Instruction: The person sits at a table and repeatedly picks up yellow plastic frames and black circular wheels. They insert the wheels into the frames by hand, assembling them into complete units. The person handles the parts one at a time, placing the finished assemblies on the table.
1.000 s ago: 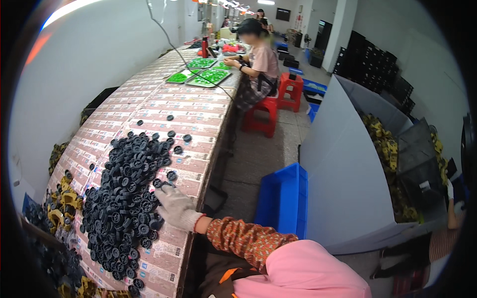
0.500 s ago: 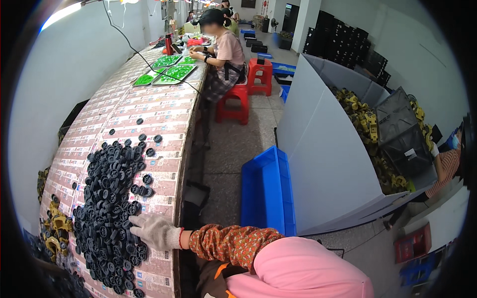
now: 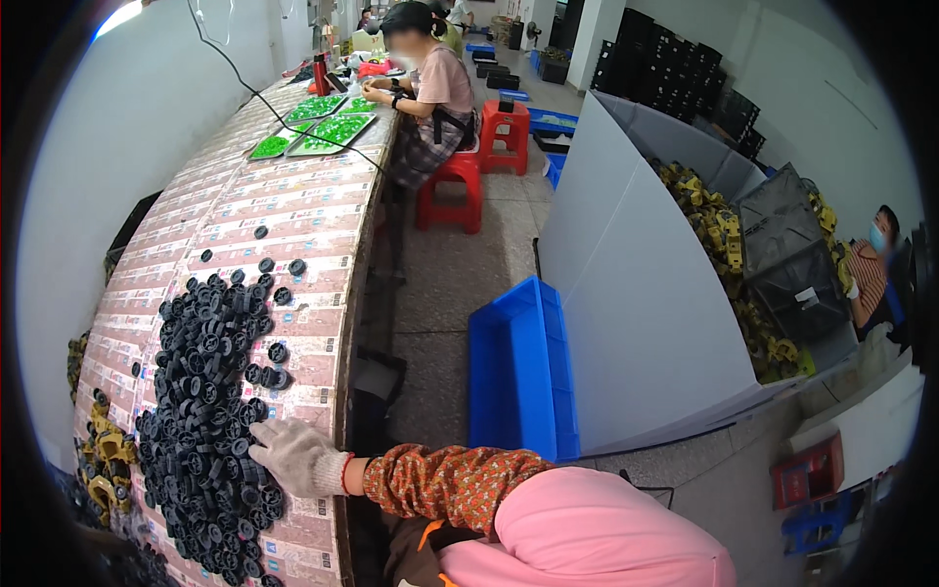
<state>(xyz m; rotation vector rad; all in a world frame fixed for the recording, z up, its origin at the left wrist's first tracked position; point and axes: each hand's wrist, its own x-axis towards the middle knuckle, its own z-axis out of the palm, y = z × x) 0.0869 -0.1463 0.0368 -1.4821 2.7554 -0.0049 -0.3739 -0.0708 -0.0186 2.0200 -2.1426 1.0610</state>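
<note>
Hand in view: my gloved hand (image 3: 293, 456), in a grey knit glove, lies flat at the lower left of the frame, fingers spread and closed on nothing, pressing on the edge of the heap; the patterned sleeve (image 3: 445, 481) runs from it toward the lower centre. I cannot tell from this view whether it is my left or my right.
Other hand: out of the frame.
Black parts: a heap of small black round parts (image 3: 205, 391) covers the left of the frame, from mid-height down to the lower edge, with a few loose ones scattered just above it.
Table: the long table (image 3: 293, 210), covered in printed sheets, curves from the lower left up to the upper centre.
Yellow pieces: yellow-and-black parts (image 3: 108, 455) lie at the far lower left, beside the heap.
Floor: a blue bin (image 3: 518, 367) stands at centre, against a white board panel (image 3: 636, 293).
Co-worker: a seated person (image 3: 430, 93) works at the upper centre, on a red stool (image 3: 453, 191), with green trays (image 3: 313, 127) on the table before them.
</note>
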